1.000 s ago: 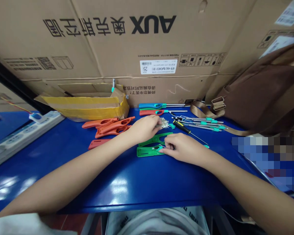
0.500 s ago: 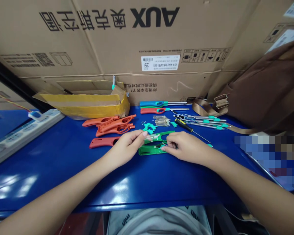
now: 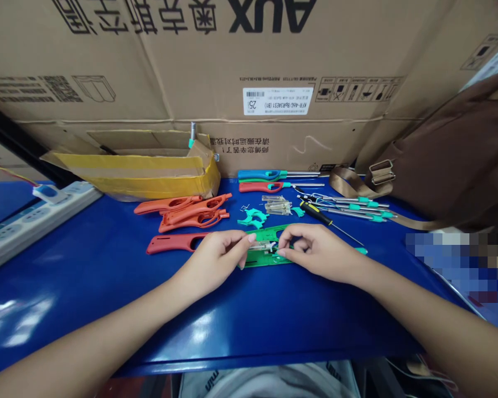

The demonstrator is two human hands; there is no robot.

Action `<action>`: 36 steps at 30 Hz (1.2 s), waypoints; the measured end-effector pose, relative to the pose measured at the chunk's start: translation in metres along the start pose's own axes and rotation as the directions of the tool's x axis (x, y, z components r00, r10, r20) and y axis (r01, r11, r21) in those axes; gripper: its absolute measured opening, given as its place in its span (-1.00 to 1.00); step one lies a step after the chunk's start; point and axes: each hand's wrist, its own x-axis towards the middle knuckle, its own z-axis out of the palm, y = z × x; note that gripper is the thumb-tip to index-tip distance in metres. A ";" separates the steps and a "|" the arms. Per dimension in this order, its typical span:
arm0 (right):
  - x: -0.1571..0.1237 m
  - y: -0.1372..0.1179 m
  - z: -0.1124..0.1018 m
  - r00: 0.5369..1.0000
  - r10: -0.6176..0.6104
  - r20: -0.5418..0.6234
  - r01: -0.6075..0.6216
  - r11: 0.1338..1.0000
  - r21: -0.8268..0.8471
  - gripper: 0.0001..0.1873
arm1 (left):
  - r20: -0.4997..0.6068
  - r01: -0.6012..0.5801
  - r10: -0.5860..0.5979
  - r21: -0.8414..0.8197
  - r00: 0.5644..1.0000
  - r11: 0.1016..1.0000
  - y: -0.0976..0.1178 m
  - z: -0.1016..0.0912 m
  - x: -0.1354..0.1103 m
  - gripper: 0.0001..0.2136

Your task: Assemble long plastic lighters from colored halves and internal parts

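My left hand (image 3: 222,251) pinches a small clear lighter fuel tank (image 3: 260,246) between thumb and fingertips. Beneath it on the blue table lie green lighter casing halves (image 3: 259,261), partly covered by both hands. At their right end is my right hand (image 3: 315,250), thumb and forefinger closed by the casing and the tank's white tip. What those fingers grip is too small to make out. A red lighter casing (image 3: 172,243) lies just left of my left hand. Turquoise plastic triggers (image 3: 253,217) and several clear fuel tanks (image 3: 279,205) lie beyond the hands.
Orange casings (image 3: 195,213) are piled back left, before a yellow-taped cardboard box (image 3: 149,185). Assembled lighters (image 3: 261,187) lie at the back. A screwdriver (image 3: 318,213) and metal lighter tubes (image 3: 352,209) lie right. A power strip (image 3: 37,213) runs along the left; a brown bag (image 3: 448,155) stands right.
My left hand has brought the clear tank lower and rightward over the green casing, its white tip now close to my right fingers. The camera view has shifted slightly.
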 end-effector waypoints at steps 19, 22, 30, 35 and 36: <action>-0.001 -0.002 0.002 0.985 0.124 0.119 -0.147 0.967 0.208 -0.91 | 0.092 0.227 -0.211 -0.226 0.973 0.947 0.004 0.004 0.001 -0.46; -0.001 -0.002 0.002 0.985 0.122 0.124 -0.145 0.969 0.201 -0.91 | 0.093 0.224 -0.209 -0.217 0.974 0.950 0.004 0.005 0.001 -0.46; -0.001 -0.001 0.002 0.987 0.104 0.121 -0.124 0.977 0.175 -0.89 | 0.090 0.217 -0.202 -0.204 0.975 0.955 0.003 0.005 0.001 -0.46; 0.000 -0.001 0.003 0.986 0.120 0.114 -0.139 0.975 0.174 -0.86 | 0.098 0.215 -0.200 -0.196 0.975 0.957 0.001 0.005 0.002 -0.45; 0.000 -0.001 0.003 0.986 0.123 0.111 -0.141 0.974 0.176 -0.85 | 0.100 0.216 -0.200 -0.197 0.975 0.956 0.001 0.005 0.002 -0.45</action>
